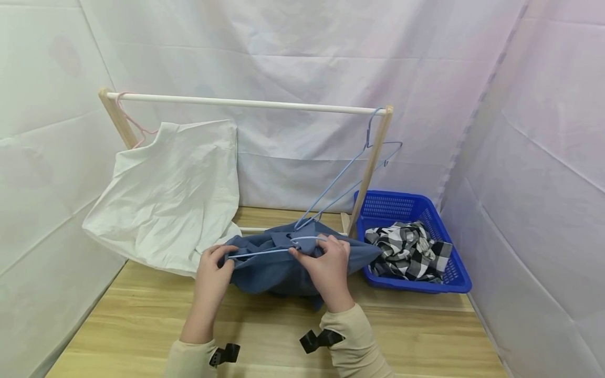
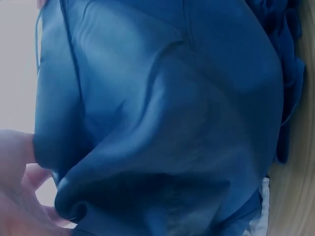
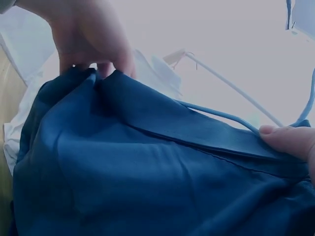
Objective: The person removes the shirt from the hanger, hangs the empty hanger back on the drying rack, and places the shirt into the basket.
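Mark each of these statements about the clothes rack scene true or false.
1. Both hands hold the blue garment. True: the left hand and the right hand grip it along with a blue hanger.
2. The basket is red. False: it is blue.
3. A white garment hangs at the left end of the rack. True.
4. The basket holds nothing. False: a checked cloth lies in it.
5. The rack carries no spare hanger. False: another hanger hangs at its right end.
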